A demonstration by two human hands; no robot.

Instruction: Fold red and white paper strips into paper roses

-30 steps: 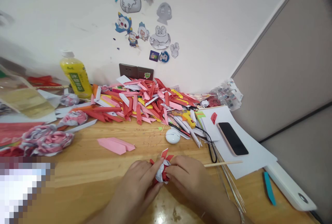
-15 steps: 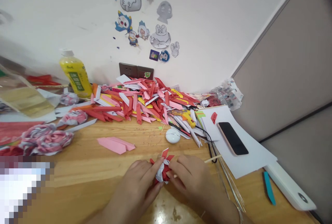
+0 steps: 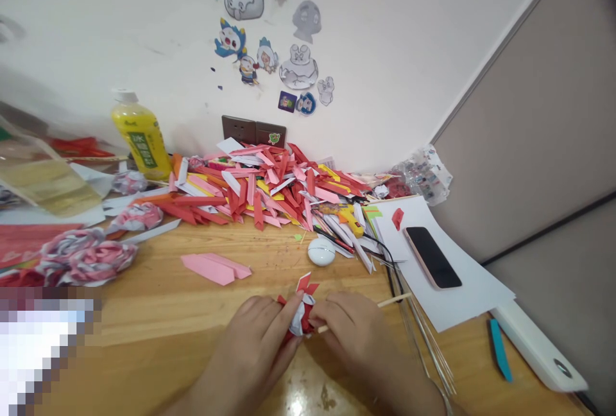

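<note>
My left hand (image 3: pixel 257 336) is closed around a red and white folded-paper flower (image 3: pixel 299 318), low in the middle of the view. Red pointed paper ends stick up above its fingers. My right hand (image 3: pixel 353 329) grips a thin wooden stick (image 3: pixel 397 299), which runs through the hand and pokes out at both sides. Its fingertips touch the flower's right side, and the stick's near tip lies just beside the paper. The flower's underside is hidden by my fingers. Two pink folded paper strips (image 3: pixel 214 268) lie on the table beyond my left hand.
Many folded strips (image 3: pixel 269 185) are heaped along the wall. Near them are a yellow glue gun (image 3: pixel 353 218), a white egg-shaped object (image 3: pixel 321 252) and a drink bottle (image 3: pixel 143 137). Woven paper flowers (image 3: pixel 99 255) lie left; a phone (image 3: pixel 433 257) and teal cutter (image 3: pixel 500 348) lie right.
The stick's near tip now shows clearly beneath my right fingertips, and the stick has shifted slightly. My left hand still holds the flower in nearly the same place.
</note>
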